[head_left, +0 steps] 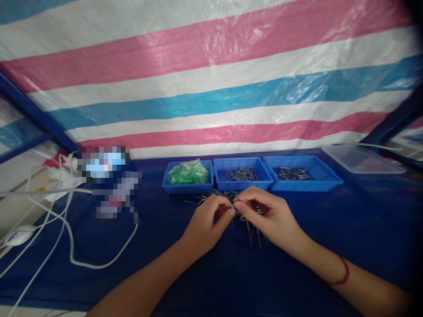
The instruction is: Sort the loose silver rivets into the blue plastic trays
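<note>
My left hand (206, 220) and my right hand (267, 215) meet fingertip to fingertip over a loose pile of thin metal pins (224, 196) on the dark blue table (346, 220). Both hands are pinched together on a small metal piece (232, 206) held between them. More pins lie scattered under and just behind my right hand. A red string circles my right wrist.
Three blue trays stand behind the pile: one with green plastic pieces (188, 174), two with metal pins (241, 175) (294, 174). A clear lid or tray (361, 158) lies at the back right. White cables (69, 237) and a blurred object (109, 185) sit at left. A striped tarp hangs behind.
</note>
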The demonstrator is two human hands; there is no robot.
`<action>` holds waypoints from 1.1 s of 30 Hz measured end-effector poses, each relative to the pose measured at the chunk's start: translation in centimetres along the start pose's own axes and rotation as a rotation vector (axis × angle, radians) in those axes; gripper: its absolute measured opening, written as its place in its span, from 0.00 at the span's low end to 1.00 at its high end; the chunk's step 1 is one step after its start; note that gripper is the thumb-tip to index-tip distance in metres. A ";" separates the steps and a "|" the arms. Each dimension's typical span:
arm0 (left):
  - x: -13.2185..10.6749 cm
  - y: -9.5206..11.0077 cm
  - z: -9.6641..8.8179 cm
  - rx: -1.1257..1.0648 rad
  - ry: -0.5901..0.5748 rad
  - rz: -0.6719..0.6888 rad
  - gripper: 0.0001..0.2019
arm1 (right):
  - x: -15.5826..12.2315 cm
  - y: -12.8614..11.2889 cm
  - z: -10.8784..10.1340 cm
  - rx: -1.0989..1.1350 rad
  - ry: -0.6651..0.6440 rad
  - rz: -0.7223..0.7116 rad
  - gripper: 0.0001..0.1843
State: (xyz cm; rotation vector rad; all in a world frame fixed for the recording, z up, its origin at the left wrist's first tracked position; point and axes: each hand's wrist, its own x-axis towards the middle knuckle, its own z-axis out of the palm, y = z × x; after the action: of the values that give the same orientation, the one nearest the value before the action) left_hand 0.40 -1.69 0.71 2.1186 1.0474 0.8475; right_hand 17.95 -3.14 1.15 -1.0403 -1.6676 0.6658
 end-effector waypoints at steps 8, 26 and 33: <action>0.3 -0.2 -0.4 0.024 0.025 0.068 0.07 | 0.1 -0.5 -0.6 -0.043 -0.032 -0.099 0.05; 0.9 -0.7 -4.3 0.780 0.003 -0.018 0.12 | 3.3 3.2 -8.0 -0.429 0.383 -0.003 0.05; 0.4 -1.3 -6.9 0.904 -0.101 -0.283 0.10 | 3.9 6.8 -13.0 -0.956 0.321 0.117 0.06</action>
State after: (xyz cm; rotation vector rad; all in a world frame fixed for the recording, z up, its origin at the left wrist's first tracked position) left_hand -5.23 1.00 3.99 2.5604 1.8538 0.0991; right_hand 31.95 2.73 1.67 -1.8012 -1.6397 -0.2950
